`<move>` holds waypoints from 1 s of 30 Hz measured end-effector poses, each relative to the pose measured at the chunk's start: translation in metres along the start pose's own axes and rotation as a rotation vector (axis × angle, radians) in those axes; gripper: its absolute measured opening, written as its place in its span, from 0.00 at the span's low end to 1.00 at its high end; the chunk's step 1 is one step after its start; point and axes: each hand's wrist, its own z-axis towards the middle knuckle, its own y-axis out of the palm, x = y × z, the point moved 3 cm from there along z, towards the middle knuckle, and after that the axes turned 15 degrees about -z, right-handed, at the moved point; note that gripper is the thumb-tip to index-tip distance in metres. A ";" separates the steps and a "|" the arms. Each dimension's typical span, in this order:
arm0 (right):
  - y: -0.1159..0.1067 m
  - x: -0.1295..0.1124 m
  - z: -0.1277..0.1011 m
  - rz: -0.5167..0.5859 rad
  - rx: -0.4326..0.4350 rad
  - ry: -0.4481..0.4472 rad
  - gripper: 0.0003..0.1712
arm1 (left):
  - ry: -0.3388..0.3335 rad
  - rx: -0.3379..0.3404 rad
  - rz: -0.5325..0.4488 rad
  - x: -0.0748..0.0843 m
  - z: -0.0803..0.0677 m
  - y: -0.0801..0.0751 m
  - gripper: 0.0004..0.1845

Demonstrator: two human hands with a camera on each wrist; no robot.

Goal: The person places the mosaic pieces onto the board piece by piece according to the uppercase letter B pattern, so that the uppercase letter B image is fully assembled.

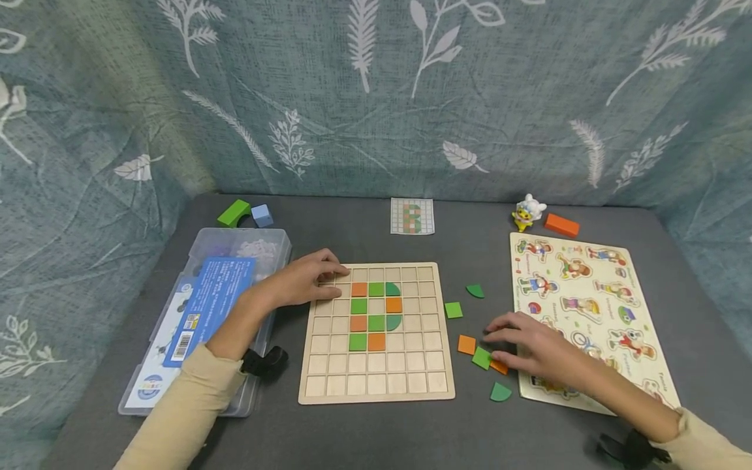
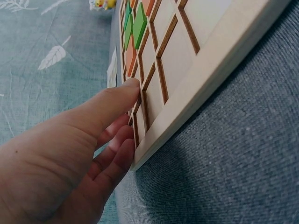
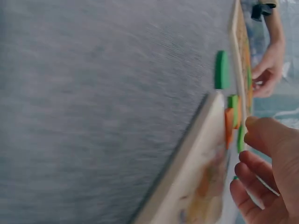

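A wooden grid board (image 1: 376, 386) lies mid-table, with orange, light green and dark green pieces in its upper middle cells. My left hand (image 1: 305, 277) holds its far left corner; in the left wrist view the thumb (image 2: 126, 95) rests on the grid and the fingers meet the rim. My right hand (image 1: 531, 343) hovers over loose pieces right of the board, fingers apart and nothing held. By its fingertips are an orange square (image 1: 467, 344), a light green square (image 1: 481, 358) and a partly hidden orange piece (image 1: 499, 367). Another light green square (image 1: 454, 310) lies farther off.
Dark green quarter circles (image 1: 475, 291) lie around the loose squares. A picture puzzle board (image 1: 593, 274) sits under my right forearm. At the left stands a clear plastic box (image 1: 273, 245) with a blue card. A pattern card (image 1: 412, 216), toy blocks (image 1: 235, 213) and a small figurine (image 1: 527, 212) line the back.
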 end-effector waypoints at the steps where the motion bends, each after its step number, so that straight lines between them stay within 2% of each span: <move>1: 0.000 0.000 -0.003 0.011 0.003 -0.004 0.15 | 0.001 0.002 0.002 0.000 0.000 0.000 0.22; 5: 0.002 -0.002 -0.015 0.089 0.059 -0.056 0.18 | 0.008 0.004 0.005 -0.001 0.003 0.000 0.22; 8: 0.002 -0.006 -0.025 0.150 0.104 -0.136 0.19 | 0.007 0.001 0.005 -0.002 0.003 0.001 0.22; 14: 0.006 -0.015 -0.037 0.237 0.117 -0.234 0.20 | -0.007 0.004 0.008 -0.002 0.001 0.001 0.22; 22: 0.007 -0.019 -0.039 0.207 0.167 -0.361 0.14 | 0.001 -0.001 -0.010 0.002 -0.001 0.002 0.22; 30: 0.008 -0.018 -0.035 0.180 0.152 -0.421 0.11 | -0.004 0.003 -0.006 0.002 -0.002 0.000 0.22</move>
